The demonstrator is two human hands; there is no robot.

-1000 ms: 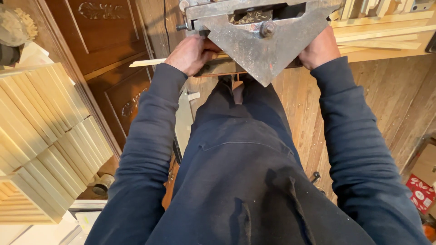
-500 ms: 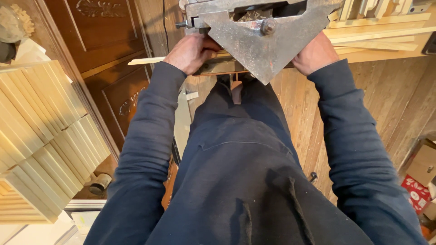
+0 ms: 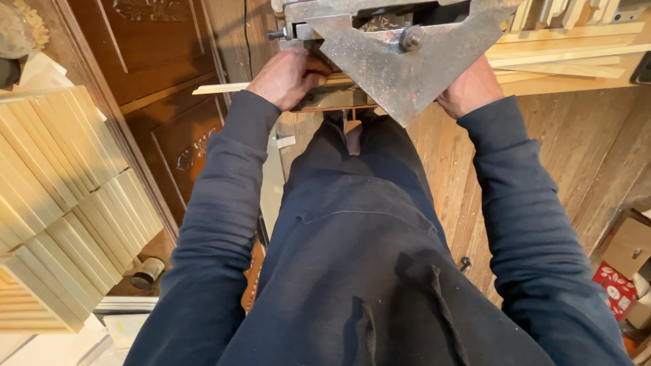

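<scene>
Pale wood runs under both hands: the left hand [image 3: 290,76] has its fingers curled down onto a thin wooden strip [image 3: 227,87], pressing it against the base of a grey metal machine [image 3: 400,51]. The right hand [image 3: 470,88] rests at the machine's other side, its fingers hidden behind the triangular plate, so whether they grip cannot be told. Beyond them more strips [image 3: 563,51] lie on the bench; a stack of mouldings [image 3: 57,203] stands at the left.

At the left of the frame I see stacked pale wood strips [image 3: 61,203]; a red patterned box [image 3: 616,290] sits lower right.
</scene>
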